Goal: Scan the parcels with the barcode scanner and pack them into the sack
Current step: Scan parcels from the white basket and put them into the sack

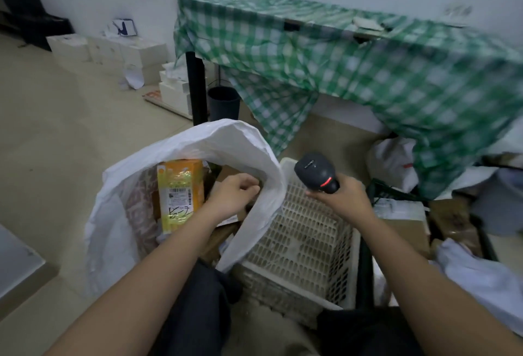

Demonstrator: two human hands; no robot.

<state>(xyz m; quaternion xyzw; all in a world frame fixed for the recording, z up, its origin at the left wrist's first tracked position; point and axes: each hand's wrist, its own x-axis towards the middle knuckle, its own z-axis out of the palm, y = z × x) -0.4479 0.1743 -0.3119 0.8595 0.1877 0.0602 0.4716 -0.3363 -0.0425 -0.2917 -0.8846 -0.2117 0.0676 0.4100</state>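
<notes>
Right hand [341, 195] is wrapped around the handle of the black barcode scanner [315, 172], head tilted up-left, red strip showing, held over the white perforated crate [305, 245]. Left hand [233, 194] sits inside the mouth of the white sack [198, 146], fingers curled; can't tell if it's gripping anything. Orange parcel [179, 188] stands upright in the sack, label facing camera, just left of that hand. Green checked tablecloth [353, 64] behind.

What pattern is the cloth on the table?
Green-and-white check on the tablecloth, seen in the head view.
</notes>
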